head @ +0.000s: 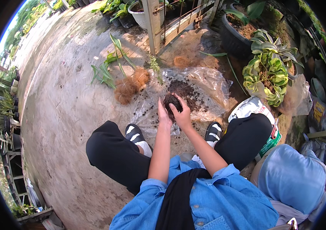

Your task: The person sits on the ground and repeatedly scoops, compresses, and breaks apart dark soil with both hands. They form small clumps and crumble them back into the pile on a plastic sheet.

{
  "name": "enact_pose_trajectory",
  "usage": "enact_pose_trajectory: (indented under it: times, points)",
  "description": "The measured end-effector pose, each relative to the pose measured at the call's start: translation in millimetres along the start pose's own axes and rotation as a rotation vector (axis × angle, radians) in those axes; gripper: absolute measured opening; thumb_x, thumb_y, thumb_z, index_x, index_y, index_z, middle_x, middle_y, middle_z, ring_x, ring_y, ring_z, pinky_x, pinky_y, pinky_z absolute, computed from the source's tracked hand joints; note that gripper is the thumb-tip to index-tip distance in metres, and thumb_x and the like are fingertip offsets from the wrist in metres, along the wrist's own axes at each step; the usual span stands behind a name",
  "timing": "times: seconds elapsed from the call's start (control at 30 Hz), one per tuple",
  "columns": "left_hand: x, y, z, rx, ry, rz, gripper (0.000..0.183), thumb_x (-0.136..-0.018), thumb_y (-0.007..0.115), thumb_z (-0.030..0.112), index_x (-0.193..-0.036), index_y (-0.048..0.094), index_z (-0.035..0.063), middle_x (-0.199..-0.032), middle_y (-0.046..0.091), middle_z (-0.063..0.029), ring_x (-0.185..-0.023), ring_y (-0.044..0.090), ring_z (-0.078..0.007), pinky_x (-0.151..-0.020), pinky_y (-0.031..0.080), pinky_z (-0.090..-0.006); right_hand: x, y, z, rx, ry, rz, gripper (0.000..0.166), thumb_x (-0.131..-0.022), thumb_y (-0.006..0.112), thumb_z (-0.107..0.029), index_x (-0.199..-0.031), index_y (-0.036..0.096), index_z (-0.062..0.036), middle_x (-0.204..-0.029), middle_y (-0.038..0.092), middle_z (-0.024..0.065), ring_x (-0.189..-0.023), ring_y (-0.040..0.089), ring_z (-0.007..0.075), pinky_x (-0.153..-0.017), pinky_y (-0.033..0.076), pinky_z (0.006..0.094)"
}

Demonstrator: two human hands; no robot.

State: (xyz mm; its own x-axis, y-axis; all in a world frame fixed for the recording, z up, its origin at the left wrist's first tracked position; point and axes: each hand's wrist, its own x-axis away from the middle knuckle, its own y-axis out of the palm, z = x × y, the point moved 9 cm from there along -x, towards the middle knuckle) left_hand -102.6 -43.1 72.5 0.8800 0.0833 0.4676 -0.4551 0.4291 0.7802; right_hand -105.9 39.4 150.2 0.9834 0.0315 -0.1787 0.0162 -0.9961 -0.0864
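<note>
Between my two cupped hands is a ball of dark soil, held low over a clear plastic sheet on the ground. My left hand presses its left side, and my right hand curls around the right side with the thumb on top. Loose dark soil lies heaped on the sheet just beyond my fingers. To the left sit fibre-wrapped root balls with long green leaves. A small leafy sprig lies at the sheet's far edge.
Another fibre ball lies behind the sheet, near a metal frame post. A black pot and a variegated plant stand at right. A white printed sack is beside my right knee. Another person in a blue head covering is close at lower right.
</note>
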Motion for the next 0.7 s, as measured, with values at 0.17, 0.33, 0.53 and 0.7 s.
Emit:
enact_pose_trajectory:
  times: [0.17, 0.33, 0.53, 0.7]
  points:
    - [-1.1, 7.1, -1.6, -0.231, 0.055, 0.067, 0.045, -0.095, 0.027, 0.037, -0.113, 0.052, 0.004, -0.108, 0.059, -0.0093, -0.098, 0.057, -0.0205, -0.088, 0.045, -0.0351, -8.2, -18.7, 45.6, -0.246, 0.287, 0.088, 0.044, -0.074, 0.069, -0.016, -0.111, 0.056, 0.0037, -0.109, 0.06, 0.014, -0.1, 0.056, 0.0197, -0.088, 0.043, 0.0293]
    - [-8.3, -11.2, 2.3, -0.113, 0.059, 0.077, 0.046, -0.091, 0.034, 0.042, -0.108, 0.053, 0.0042, -0.101, 0.059, -0.0091, -0.092, 0.058, -0.0217, -0.085, 0.047, -0.0362, -5.3, -1.9, 10.3, 0.175, -0.06, -0.113, 0.039, -0.077, 0.063, -0.017, -0.112, 0.057, -0.0016, -0.113, 0.057, 0.0179, -0.103, 0.056, 0.0291, -0.089, 0.043, 0.0334]
    - [-10.0, -21.7, -8.1, 0.131, -0.063, 0.084, 0.044, -0.091, 0.031, 0.041, -0.109, 0.054, 0.0082, -0.106, 0.059, -0.0079, -0.098, 0.055, -0.0241, -0.088, 0.044, -0.0381, -2.8, 4.6, 1.2, 0.253, -0.144, -0.151, 0.035, -0.082, 0.057, -0.019, -0.113, 0.058, -0.0044, -0.121, 0.053, 0.0152, -0.117, 0.046, 0.0327, -0.097, 0.036, 0.0394]
    - [-11.9, -21.3, -8.5, 0.132, -0.031, 0.035, 0.044, -0.092, 0.031, 0.037, -0.111, 0.054, 0.0047, -0.109, 0.058, -0.0087, -0.101, 0.055, -0.0243, -0.091, 0.042, -0.0379, 6.6, 14.8, 1.3, 0.382, -0.179, -0.217, 0.036, -0.083, 0.056, -0.02, -0.116, 0.057, -0.0069, -0.127, 0.049, 0.0124, -0.122, 0.04, 0.0333, -0.101, 0.03, 0.0428]
